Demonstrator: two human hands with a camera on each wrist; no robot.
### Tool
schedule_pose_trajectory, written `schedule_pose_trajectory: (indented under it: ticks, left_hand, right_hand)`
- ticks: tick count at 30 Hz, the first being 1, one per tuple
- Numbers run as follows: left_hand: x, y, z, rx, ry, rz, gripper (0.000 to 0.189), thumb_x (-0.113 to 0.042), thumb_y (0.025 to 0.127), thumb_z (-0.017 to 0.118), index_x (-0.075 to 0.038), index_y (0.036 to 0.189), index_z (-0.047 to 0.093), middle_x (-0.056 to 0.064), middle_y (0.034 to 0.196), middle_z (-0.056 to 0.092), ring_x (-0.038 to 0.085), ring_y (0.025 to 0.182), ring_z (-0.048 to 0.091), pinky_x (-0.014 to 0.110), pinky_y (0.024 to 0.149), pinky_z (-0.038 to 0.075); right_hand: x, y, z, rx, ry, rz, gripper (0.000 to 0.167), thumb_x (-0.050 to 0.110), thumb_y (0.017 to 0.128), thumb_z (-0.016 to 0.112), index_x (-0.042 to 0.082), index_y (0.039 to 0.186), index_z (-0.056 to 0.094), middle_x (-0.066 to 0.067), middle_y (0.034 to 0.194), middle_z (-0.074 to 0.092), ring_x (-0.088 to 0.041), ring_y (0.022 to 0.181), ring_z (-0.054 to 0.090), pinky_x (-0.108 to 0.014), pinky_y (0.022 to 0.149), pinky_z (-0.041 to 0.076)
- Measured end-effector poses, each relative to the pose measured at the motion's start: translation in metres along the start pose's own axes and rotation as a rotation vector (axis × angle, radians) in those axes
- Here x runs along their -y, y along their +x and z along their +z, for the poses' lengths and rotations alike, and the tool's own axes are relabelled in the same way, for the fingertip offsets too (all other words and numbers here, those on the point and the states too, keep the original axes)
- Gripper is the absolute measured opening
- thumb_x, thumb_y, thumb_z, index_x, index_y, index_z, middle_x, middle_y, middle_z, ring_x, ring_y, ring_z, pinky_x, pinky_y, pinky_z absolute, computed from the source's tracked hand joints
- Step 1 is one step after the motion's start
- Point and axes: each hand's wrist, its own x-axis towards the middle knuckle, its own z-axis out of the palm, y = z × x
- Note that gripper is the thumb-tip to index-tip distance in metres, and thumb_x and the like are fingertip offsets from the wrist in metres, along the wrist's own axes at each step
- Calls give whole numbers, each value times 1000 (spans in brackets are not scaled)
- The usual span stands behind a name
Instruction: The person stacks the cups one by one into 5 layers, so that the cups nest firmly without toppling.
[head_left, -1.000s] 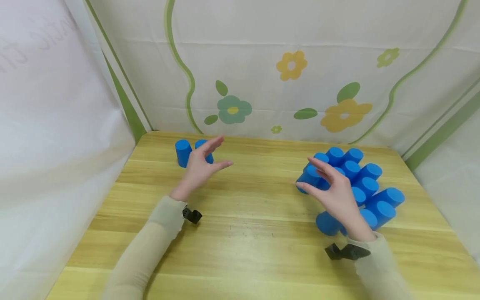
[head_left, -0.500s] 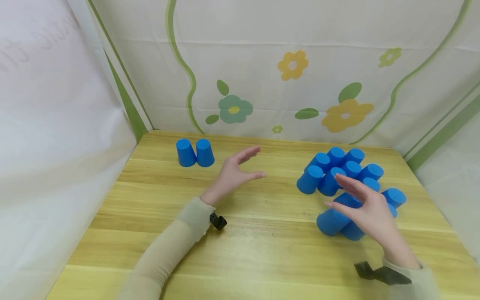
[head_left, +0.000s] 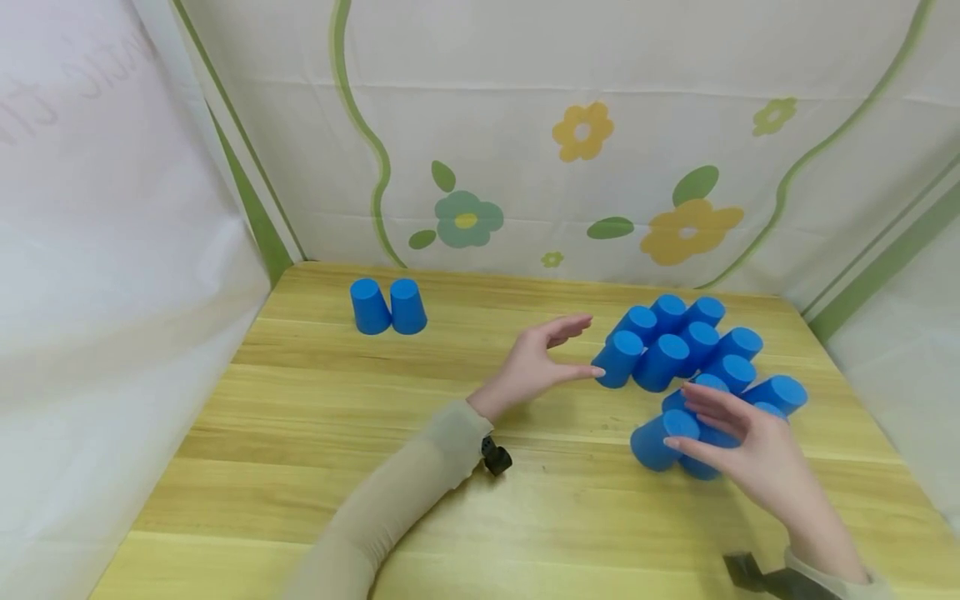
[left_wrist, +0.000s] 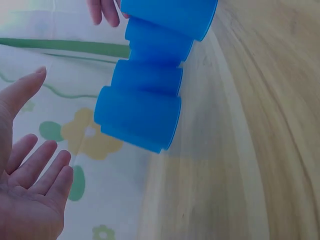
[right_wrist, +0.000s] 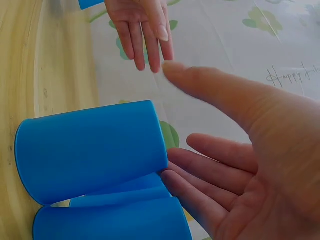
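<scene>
Blue tapered cups (head_left: 662, 365) crowd the right of a yellow wooden bench (head_left: 480, 533), the left hand (head_left: 531, 365) and right hand (head_left: 767, 454) spread in loose C shapes beside them, both empty; the right hand hides some cups, and whether it touches any is unclear.

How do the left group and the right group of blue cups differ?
The left group has two cups; the right group has many more. No hand is near the left group; the left hand and right hand are near the right group. Both groups are blue, with wider ends down.
</scene>
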Motion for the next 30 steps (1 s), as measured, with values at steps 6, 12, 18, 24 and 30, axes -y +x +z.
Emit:
schedule_pose_trajectory:
  ticks: [6, 12, 18, 24, 30]
  left_hand:
    - [0, 9, 17, 27, -22, -28, 72, -30, 85, 86, -18, 148, 54, -5, 144, 57, 13, 130, 54, 34, 110, 41]
    - [5, 17, 32, 34, -35, -73, 72, -31, 85, 85, -14, 148, 54, 0, 144, 58, 18, 131, 54, 39, 109, 43]
    - [15, 24, 45, 7, 1, -93, 72, -32, 85, 85, -13, 147, 54, -4, 141, 59, 20, 130, 55, 42, 108, 45]
    - [23, 31, 53, -17, 5, -124, 68, -32, 86, 85, -15, 145, 57, -8, 138, 60, 13, 125, 58, 34, 103, 48]
    - [20, 36, 56, -37, 11, -195, 64, -30, 86, 85, -17, 143, 59, -9, 135, 62, 13, 120, 60, 27, 94, 53]
  right_hand:
    - [-2, 0, -1, 13, -31, -35, 64, 24, 85, 86, 2, 138, 60, -19, 128, 66, 7, 106, 61, -11, 83, 50]
    - [-3, 1, -2, 25, -77, -72, 57, 20, 84, 87, 4, 134, 64, -15, 125, 69, -3, 105, 66, -12, 82, 51]
    - [-4, 2, -2, 13, -99, -115, 54, 15, 81, 89, 5, 130, 68, -13, 121, 71, -18, 103, 71, -11, 81, 50]
    - [-4, 1, -2, 8, -104, -131, 51, 12, 79, 90, 7, 127, 71, -13, 117, 72, -4, 101, 68, -10, 80, 51]
    - [-6, 2, -1, 10, -134, -136, 52, 14, 78, 90, 9, 127, 71, -12, 116, 72, -9, 101, 69, -11, 79, 51]
